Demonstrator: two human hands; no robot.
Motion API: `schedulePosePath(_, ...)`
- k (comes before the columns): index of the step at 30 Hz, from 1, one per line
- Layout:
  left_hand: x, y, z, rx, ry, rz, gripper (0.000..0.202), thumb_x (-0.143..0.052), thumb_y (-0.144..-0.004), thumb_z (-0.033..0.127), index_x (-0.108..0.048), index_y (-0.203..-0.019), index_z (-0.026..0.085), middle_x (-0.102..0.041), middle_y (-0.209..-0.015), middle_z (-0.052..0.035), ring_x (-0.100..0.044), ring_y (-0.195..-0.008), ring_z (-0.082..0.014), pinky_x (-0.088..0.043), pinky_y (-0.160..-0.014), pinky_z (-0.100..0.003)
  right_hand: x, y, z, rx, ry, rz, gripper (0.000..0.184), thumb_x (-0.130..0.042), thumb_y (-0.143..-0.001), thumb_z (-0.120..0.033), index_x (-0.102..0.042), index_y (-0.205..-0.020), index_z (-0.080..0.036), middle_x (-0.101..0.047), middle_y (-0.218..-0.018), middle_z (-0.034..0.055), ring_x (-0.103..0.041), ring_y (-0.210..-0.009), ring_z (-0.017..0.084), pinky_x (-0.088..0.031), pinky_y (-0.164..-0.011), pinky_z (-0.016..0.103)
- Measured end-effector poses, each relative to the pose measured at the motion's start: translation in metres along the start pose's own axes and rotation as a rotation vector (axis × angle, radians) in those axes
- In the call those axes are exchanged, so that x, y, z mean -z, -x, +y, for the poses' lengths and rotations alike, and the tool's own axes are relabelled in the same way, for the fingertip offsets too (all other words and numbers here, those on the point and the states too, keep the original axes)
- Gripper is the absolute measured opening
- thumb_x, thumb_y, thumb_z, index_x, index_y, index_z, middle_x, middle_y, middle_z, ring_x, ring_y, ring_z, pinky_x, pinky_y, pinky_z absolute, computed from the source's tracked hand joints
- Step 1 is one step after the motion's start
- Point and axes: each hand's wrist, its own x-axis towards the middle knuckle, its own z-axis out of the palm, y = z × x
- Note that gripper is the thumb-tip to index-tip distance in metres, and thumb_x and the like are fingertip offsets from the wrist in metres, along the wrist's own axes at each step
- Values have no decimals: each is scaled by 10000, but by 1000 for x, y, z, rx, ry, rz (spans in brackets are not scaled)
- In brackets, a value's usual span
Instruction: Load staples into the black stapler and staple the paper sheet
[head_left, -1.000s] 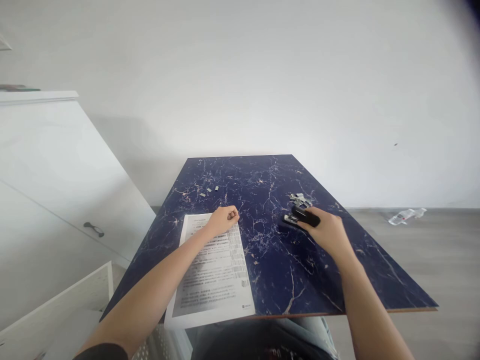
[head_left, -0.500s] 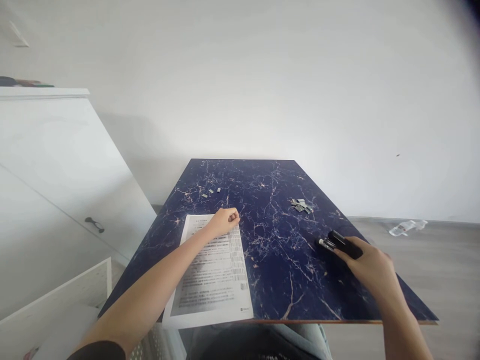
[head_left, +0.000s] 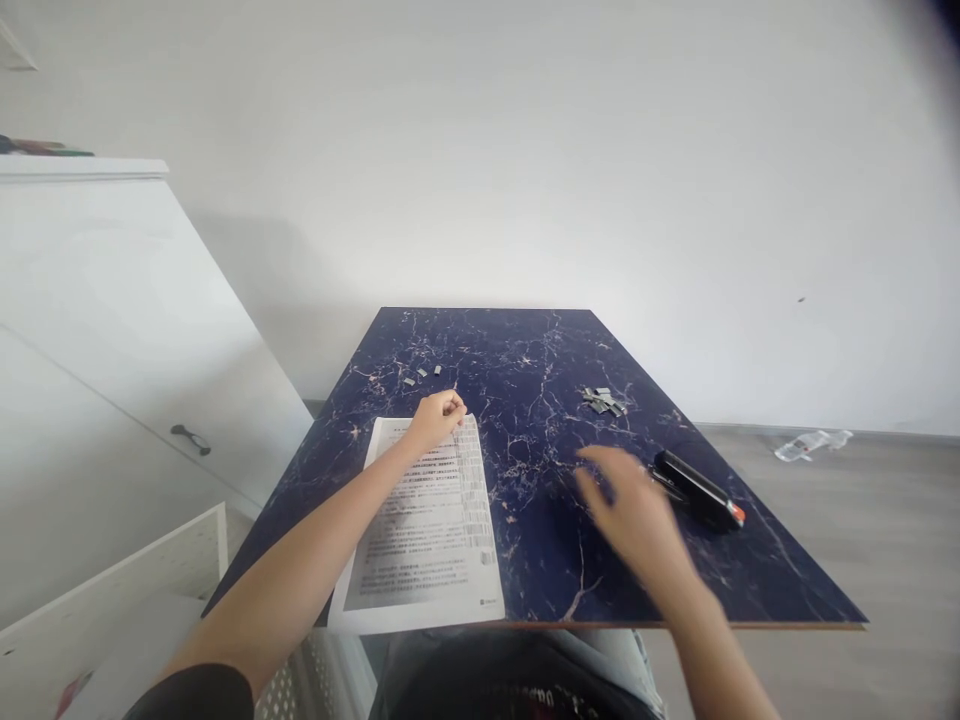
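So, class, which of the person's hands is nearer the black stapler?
Right. The right hand, open, is just beside the stapler, not holding it; the left hand is a fist at the top of the sheet, far across the table.

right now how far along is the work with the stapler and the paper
Done: the stapler lies on the table, out of hand. In hand: the left hand, closed, rests on the top of the paper; the right hand hovers open beside the stapler. Left: loose staples lie farther back; whether the paper is stapled cannot be seen.
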Motion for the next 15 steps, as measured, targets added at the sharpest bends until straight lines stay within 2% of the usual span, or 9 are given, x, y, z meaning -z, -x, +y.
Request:
schedulePosePath(2, 2, 1, 2, -11, -19, 33, 170, -537, -874, 340, -586, -801, 195, -668, -680, 3, -590, -550, -128, -453, -604, -260, -23, 1, -40, 250, -84, -252, 331, -453, -1003, -301, -620, -1287, -272, -595, -1392, 79, -532, -1296, 269, -407, -1115, 484)
schedulePosePath(4, 4, 2, 4, -25, -37, 63, 175, -544, -877, 344, -593, -798, 196, -661, -672, 6, -588, -567, -132, -445, -611, -262, -40, 3, -71, 427, -118, -439, 383, -469, -1011, -340, -554, -1384, -327, -505, -1502, 33, -434, -1400, 266, -318, -1181, 536)
schedulePosePath(7, 5, 4, 5, -46, -68, 86, 176, -548, -884, 343, -602, -794, 201, -654, -663, 12, -592, -598, -139, -443, -633, -269, -51, 2, -90, 492, -109, -533, 430, -414, -1038, -414, -477, -1459, -357, -410, -1579, 8, -335, -1470, 273, -210, -1210, 611)
schedulePosePath(9, 5, 4, 5, -61, -92, 104, 173, -548, -888, 335, -609, -797, 202, -650, -668, 12, -596, -615, -144, -444, -636, -272, -51, -2, -86, 473, -73, -543, 431, -386, -1048, -414, -474, -1466, -356, -406, -1583, 14, -326, -1475, 279, -168, -1206, 643)
schedulePosePath(12, 5, 4, 5, -88, -127, 105, 164, -544, -896, 316, -640, -840, 195, -656, -700, 0, -612, -652, -155, -470, -652, -280, -48, -13, -64, 412, 5, -539, 426, -396, -1045, -377, -494, -1458, -343, -421, -1573, 44, -346, -1464, 309, -146, -1181, 694)
schedulePosePath(15, 3, 4, 4, -215, -218, 29, 212, -535, -923, 304, -691, -1017, 195, -718, -929, -51, -667, -873, -194, -518, -842, -334, -42, -24, -33, 373, 48, -567, 431, -388, -1045, -356, -487, -1464, -338, -403, -1584, 58, -355, -1459, 318, -161, -1158, 722)
